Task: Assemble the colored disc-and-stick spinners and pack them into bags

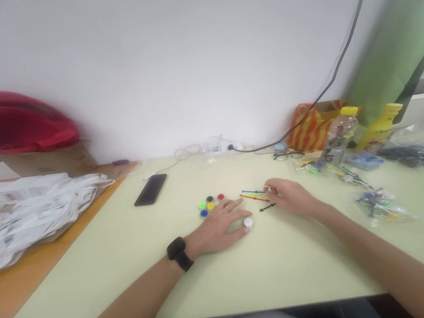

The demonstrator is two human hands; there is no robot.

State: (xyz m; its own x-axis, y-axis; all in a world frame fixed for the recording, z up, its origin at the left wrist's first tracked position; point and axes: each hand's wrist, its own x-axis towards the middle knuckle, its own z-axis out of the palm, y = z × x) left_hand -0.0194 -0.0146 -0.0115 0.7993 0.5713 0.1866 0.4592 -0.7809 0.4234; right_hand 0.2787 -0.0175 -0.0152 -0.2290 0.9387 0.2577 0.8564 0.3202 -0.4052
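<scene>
My left hand, wearing a watch and a ring, rests low over the table with its thumb and index finger around a small white disc. Small round discs lie just beyond its wrist side: black, red, green, yellow and blue. My right hand is closed in a pinch on a small white plastic piece, mostly hidden by the fingers. Between the hands lie thin double-ended plastic sticks: blue, red and black.
A phone lies left of the discs. Bagged coloured plastic parts, glasses, a bottle and a striped bag are at right. White bags pile up at left; a cable crosses the wall.
</scene>
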